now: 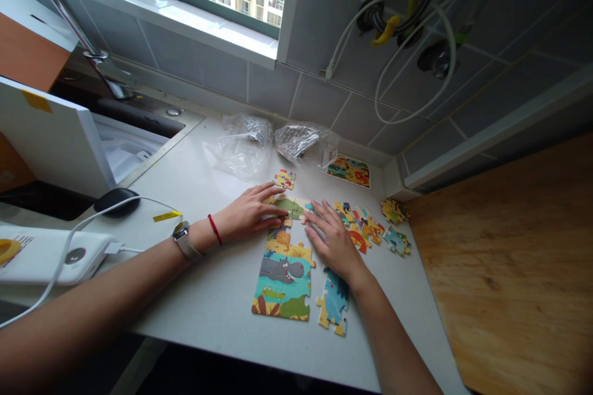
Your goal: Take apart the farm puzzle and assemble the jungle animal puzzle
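Both hands press flat on a colourful, half-assembled animal jigsaw puzzle point(283, 284).

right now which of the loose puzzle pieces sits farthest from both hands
The yellow-green loose piece at the far right, near the wooden board. The other loose ones lie closer to the right hand or, like the small piece, near the left hand.

Matt printed cardboard puzzle pieces point(283, 278) lie on a smooth speckled countertop point(208, 296) beside crinkled glossy plastic bags point(273, 139).
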Tool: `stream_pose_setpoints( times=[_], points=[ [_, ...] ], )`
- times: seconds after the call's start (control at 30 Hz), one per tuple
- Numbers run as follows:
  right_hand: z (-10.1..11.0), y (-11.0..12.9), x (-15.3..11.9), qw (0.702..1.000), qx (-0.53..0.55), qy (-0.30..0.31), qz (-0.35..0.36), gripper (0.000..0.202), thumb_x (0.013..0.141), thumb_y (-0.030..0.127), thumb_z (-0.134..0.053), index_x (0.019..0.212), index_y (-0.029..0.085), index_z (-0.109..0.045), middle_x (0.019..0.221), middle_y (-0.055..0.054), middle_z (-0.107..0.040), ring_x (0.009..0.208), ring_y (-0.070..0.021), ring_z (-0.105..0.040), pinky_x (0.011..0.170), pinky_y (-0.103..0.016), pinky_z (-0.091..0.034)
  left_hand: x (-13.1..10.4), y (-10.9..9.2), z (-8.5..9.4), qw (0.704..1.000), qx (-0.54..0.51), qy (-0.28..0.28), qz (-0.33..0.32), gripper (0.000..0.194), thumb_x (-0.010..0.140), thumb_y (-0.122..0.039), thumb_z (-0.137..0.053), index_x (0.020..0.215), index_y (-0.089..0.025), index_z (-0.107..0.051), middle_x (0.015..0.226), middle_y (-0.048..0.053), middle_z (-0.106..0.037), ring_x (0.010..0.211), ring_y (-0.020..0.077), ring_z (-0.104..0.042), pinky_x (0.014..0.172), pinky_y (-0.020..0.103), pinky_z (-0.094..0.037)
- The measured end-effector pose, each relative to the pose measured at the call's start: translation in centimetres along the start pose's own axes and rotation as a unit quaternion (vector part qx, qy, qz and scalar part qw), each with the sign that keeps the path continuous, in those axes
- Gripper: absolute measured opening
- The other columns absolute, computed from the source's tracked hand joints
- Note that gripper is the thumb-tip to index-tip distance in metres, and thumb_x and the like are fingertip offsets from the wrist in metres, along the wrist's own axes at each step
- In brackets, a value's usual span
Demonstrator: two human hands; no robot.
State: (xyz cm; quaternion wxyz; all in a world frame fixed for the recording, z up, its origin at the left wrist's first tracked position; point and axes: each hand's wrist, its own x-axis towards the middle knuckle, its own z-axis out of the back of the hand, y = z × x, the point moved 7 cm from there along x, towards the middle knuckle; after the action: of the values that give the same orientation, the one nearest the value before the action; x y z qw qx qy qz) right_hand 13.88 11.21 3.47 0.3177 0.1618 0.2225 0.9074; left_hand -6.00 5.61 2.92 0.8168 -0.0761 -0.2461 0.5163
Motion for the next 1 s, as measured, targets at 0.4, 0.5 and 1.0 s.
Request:
stream_pose_setpoints(
  times=[0.4,0.5,1.0],
  points=[
    [-1.9,2.2,1.0,0.996,-0.037,0.077,0.032,0.046,0.105,0.029,-0.049,0.150,0.025,-0.056,0.160,-0.004,-0.050,0.156,-0.0319,-0.031,0.125,-0.061,-0.033,0.3,-0.3,-0.2,1.000,0.021,0.014,0.009,0.027,0.101,-0.043,-0.061,0.121,-0.032,-0.075,0.148,0.008,-0.059,0.144,0.0385,-0.046,0.111,0.058,-0.046],
    [-2.2,2.5,0.9,0.993,-0.074,0.084,0.032,0.047,0.105,0.026,-0.049,0.152,0.024,-0.054,0.161,-0.004,-0.048,0.156,-0.0328,-0.031,0.125,-0.061,-0.032,0.3,-0.5,-0.4,0.999,0.020,0.032,0.004,0.028,0.104,-0.042,-0.057,0.121,-0.028,-0.074,0.150,0.008,-0.059,0.146,0.0395,-0.043,0.112,0.058,-0.043],
    [1.2,2.1,0.8,0.990,0.048,-0.086,0.097,0.039,0.103,0.019,-0.053,0.138,0.025,-0.067,0.145,-0.009,-0.065,0.142,-0.0255,-0.055,0.119,-0.051,-0.046,-0.1,-0.3,-0.9,0.999,0.014,0.037,0.008,0.037,0.105,-0.046,-0.053,0.132,-0.025,-0.067,0.155,0.005,-0.056,0.149,0.0392,-0.040,0.114,0.056,-0.037]
  ],
)
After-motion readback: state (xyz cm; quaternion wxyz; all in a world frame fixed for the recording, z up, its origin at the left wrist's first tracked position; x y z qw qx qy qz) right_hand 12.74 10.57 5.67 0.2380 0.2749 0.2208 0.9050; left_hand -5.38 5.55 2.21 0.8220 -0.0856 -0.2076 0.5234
